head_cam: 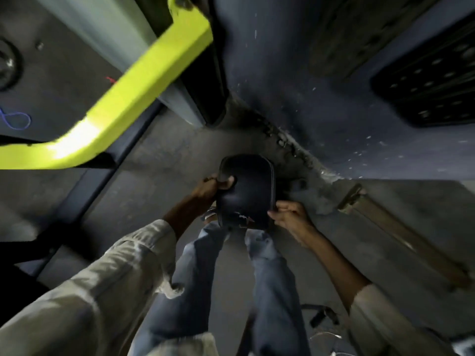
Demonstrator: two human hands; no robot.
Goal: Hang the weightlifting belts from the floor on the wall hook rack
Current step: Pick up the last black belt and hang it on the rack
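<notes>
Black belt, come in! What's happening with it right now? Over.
Left hand grips black padded leather belt at its left edge. Right hand pinches its lower right edge. Belt held up; no hook rack in view.

Held belt point(246, 191) between left hand point(209, 187) and right hand point(289, 214), above legs point(231, 278); bar point(123, 98) far left, mat point(431, 80) far right.

black belt point(246, 191), neon-yellow bar point(144, 80), blue jeans point(270, 278)

- Belt point(245, 191), the landmark, is held over open grey floor point(164, 160).
- Up-left of the belt: yellow bar point(144, 80) crosses.
- Behind the belt: dark wall point(321, 98) closes off.
- Right of the belt: wooden plank point(401, 232) on floor.
- Below the belt: legs point(231, 265).
</notes>
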